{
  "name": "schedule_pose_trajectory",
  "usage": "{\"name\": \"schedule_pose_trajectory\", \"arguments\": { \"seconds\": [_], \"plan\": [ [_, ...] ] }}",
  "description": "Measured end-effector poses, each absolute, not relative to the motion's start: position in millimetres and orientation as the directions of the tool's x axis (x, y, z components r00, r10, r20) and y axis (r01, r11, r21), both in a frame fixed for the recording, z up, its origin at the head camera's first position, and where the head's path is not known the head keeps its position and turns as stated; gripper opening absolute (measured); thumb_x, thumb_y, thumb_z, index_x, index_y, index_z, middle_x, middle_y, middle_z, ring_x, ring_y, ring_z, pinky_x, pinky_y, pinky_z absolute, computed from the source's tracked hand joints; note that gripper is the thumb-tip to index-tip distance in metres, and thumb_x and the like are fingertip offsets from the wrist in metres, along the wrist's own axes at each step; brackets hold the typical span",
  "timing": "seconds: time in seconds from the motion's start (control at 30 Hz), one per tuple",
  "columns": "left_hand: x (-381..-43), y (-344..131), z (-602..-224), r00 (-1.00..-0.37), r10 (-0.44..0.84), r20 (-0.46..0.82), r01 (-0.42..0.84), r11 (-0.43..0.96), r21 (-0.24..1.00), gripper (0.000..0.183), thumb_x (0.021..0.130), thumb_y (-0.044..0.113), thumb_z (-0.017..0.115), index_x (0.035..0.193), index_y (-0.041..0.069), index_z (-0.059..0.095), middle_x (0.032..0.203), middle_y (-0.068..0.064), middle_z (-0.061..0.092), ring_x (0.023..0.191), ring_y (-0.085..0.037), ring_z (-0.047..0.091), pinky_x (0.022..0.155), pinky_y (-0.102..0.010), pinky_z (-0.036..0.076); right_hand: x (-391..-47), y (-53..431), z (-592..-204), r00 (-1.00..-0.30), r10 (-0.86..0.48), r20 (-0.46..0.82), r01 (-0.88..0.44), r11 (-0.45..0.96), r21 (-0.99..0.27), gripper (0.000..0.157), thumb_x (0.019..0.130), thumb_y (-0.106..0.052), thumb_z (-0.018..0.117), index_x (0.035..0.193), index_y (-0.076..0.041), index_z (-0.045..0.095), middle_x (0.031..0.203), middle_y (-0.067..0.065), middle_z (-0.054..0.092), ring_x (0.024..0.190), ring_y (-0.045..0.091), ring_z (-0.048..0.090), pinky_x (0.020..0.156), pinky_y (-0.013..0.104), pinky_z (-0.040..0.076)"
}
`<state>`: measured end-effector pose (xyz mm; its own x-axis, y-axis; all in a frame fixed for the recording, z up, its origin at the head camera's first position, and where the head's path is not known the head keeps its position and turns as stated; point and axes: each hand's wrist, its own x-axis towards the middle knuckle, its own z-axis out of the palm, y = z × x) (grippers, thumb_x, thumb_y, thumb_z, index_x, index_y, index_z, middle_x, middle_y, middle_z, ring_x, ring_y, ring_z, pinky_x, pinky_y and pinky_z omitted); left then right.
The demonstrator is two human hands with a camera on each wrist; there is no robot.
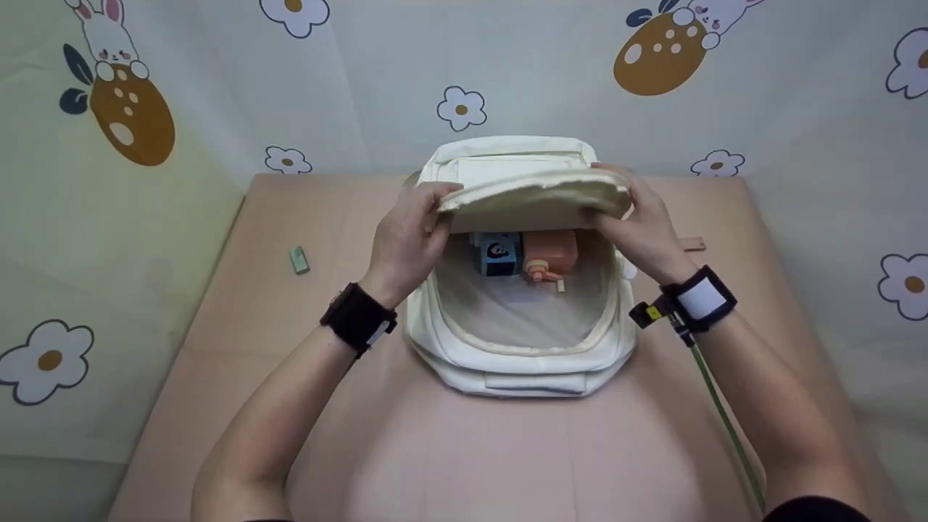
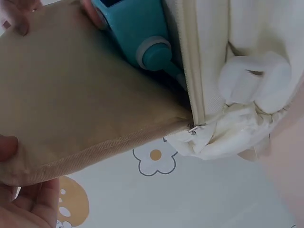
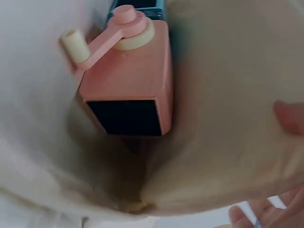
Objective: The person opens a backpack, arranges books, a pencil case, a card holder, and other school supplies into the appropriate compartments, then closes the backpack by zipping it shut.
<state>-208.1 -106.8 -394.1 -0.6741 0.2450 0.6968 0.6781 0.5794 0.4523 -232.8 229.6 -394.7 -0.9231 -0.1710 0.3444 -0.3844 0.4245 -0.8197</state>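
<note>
A cream backpack lies on the table with its front flap raised. My left hand pinches the flap's left edge between thumb and fingers. At the right edge, my right hand grips the same flap, thumb on the inner side. Inside the bag sit a pink hand-crank pencil sharpener with a cream handle knob and, beside it, a blue one bearing a panda picture. The left wrist view shows the blue sharpener's round hub close to the zipper.
A small green block lies on the table left of the bag. Partly hidden behind the right wrist is a flat reddish-brown piece. A patterned cloth hangs behind the table. A green cable trails from the right wrist.
</note>
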Motion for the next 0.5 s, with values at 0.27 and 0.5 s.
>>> {"name": "schedule_pose_trajectory", "arguments": {
  "seconds": [0.27,0.5],
  "plan": [
    [-180.0,-115.8,-414.4,-0.534,0.446,0.718,0.795,0.555,0.246,0.032,0.079,-0.021,0.051,0.094,0.008,0.055,0.118,-0.006,0.069,0.111,-0.023,0.064,0.09,-0.034,0.052,-192.2,232.0,-409.8,-0.515,-0.516,0.685,-0.845,0.441,-0.303,0.06,0.085,-0.012,0.066,0.144,-0.008,0.056,0.147,0.014,0.054,0.135,0.037,0.048,0.114,0.051,0.033],
    [-158.5,-121.3,-441.7,-0.5,0.563,0.659,0.827,0.536,0.169,0.024,0.086,-0.015,0.058,0.09,0.009,0.055,0.118,-0.006,0.067,0.111,-0.024,0.064,0.087,-0.036,0.055,-160.1,229.3,-437.2,-0.375,-0.657,0.654,-0.894,0.443,-0.067,0.047,0.089,-0.014,0.056,0.134,-0.016,0.068,0.139,0.01,0.063,0.13,0.038,0.053,0.111,0.05,0.034]
  ]
}}
